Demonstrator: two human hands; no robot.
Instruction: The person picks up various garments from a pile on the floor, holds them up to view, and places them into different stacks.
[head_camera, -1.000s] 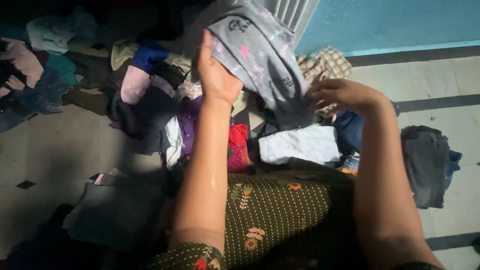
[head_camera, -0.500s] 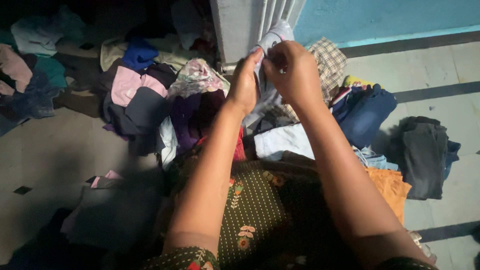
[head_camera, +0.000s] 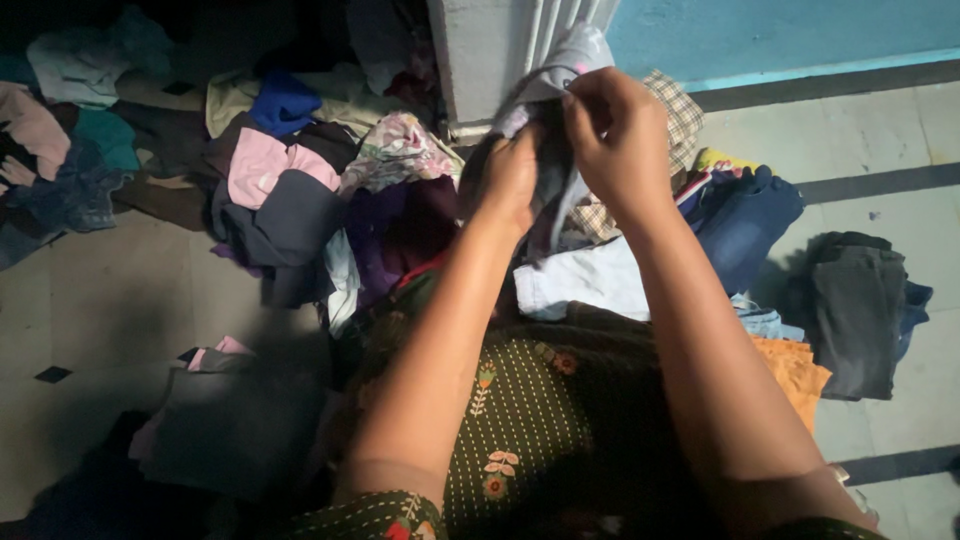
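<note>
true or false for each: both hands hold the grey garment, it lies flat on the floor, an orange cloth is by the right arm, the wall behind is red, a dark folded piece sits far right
1. Both the left hand and the right hand hold the grey garment. True.
2. The grey garment lies flat on the floor. False: it is lifted above the clothes pile.
3. An orange cloth lies beside the right arm. True.
4. The wall behind is red. False: it is blue.
5. A dark folded piece sits on the floor at far right. True.
</note>
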